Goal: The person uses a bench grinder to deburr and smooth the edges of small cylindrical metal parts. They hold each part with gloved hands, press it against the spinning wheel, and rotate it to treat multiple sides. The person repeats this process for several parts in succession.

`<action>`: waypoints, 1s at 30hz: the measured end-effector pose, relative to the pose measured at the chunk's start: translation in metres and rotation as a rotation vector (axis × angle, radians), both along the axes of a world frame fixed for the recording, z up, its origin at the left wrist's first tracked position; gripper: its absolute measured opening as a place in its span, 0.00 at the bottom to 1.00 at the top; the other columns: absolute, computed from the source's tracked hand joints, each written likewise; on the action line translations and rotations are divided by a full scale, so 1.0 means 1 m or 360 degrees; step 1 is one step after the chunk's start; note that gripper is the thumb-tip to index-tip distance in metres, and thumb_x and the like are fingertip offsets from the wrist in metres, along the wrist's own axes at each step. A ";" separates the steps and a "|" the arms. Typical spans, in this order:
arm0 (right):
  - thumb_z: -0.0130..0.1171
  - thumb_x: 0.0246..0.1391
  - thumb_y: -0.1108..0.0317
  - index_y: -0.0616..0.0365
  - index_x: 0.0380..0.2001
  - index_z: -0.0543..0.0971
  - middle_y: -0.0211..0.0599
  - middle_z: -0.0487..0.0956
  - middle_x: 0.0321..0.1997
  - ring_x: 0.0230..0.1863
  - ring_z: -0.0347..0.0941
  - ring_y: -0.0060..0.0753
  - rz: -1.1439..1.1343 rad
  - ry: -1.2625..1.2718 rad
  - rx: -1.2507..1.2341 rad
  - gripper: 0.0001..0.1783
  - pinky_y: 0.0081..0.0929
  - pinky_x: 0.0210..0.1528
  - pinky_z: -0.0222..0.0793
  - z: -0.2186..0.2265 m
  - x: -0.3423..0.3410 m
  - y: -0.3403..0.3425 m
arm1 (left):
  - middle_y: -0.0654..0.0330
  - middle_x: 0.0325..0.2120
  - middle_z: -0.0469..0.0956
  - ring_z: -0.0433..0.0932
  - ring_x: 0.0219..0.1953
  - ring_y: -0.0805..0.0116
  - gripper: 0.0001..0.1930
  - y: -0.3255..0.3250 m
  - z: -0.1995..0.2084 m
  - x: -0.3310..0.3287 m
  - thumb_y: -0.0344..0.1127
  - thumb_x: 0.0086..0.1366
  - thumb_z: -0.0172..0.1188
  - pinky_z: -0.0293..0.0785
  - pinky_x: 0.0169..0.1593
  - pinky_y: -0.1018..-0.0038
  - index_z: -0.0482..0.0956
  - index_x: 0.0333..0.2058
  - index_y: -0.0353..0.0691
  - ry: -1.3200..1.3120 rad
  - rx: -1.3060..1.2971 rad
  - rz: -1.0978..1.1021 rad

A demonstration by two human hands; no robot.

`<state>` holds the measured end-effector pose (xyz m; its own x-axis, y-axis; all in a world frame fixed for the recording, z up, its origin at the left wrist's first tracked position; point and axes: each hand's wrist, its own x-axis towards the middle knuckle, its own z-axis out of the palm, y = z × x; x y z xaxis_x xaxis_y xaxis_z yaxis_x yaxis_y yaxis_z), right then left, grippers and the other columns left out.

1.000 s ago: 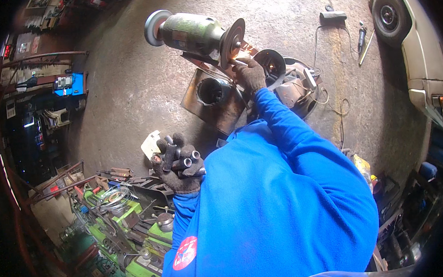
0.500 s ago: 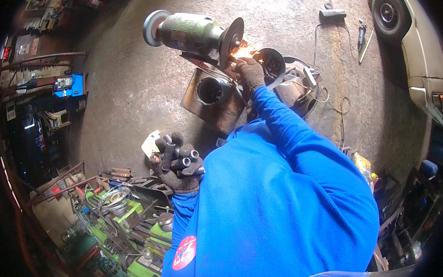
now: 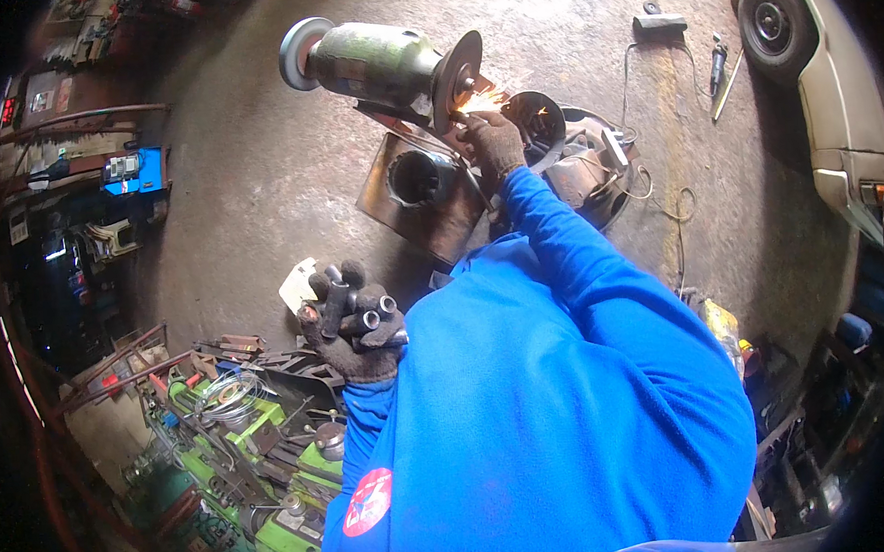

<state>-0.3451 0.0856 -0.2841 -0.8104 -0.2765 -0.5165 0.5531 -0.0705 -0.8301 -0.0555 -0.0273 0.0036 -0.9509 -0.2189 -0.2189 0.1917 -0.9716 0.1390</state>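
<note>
My right hand (image 3: 496,145), in a dark work glove, is closed at the edge of the grinding disc (image 3: 456,80) on a green bench grinder (image 3: 376,65). Orange sparks (image 3: 483,100) spray from the contact point toward the right. Whatever sits in those fingers is hidden by the glove and the glare. Lower left, my left hand (image 3: 346,356), also gloved, is palm up and curled around several short metal tubes (image 3: 364,321). Their open round ends face right.
Right of the disc stands a round metal container (image 3: 551,130) with dark pieces inside. A rusty metal box (image 3: 378,194) with a round opening is below the grinder. Green machinery (image 3: 296,534) fills the lower left; a parked vehicle (image 3: 838,105) stands at right. A cable (image 3: 681,213) lies on the floor.
My right hand stays at the disc, and the sparks look somewhat smaller and differently spread. The tubes remain in my left hand. The whole view has shifted slightly.
</note>
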 end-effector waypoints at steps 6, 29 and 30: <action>0.59 0.77 0.59 0.57 0.60 0.82 0.37 0.88 0.48 0.38 0.82 0.26 -0.0023 -0.0180 -0.0463 0.18 0.26 0.36 0.79 0.061 0.012 0.020 | 0.58 0.70 0.75 0.78 0.45 0.75 0.24 -0.002 -0.001 0.000 0.50 0.72 0.69 0.83 0.35 0.70 0.84 0.64 0.53 0.0095 0.0058 -0.0101; 0.61 0.68 0.67 0.53 0.66 0.79 0.45 0.83 0.58 0.58 0.80 0.46 0.0312 0.1564 0.0317 0.24 0.38 0.54 0.79 0.141 0.043 0.069 | 0.58 0.66 0.76 0.79 0.44 0.74 0.29 0.005 -0.002 0.015 0.55 0.71 0.69 0.83 0.31 0.73 0.81 0.66 0.54 -0.0054 -0.0037 0.0126; 0.61 0.71 0.65 0.51 0.68 0.78 0.40 0.84 0.55 0.52 0.81 0.36 0.0336 0.1412 0.0316 0.24 0.30 0.45 0.78 0.114 0.039 0.065 | 0.61 0.64 0.76 0.78 0.42 0.79 0.31 0.006 -0.001 0.013 0.53 0.71 0.70 0.82 0.31 0.73 0.78 0.68 0.50 -0.0066 -0.0052 0.0137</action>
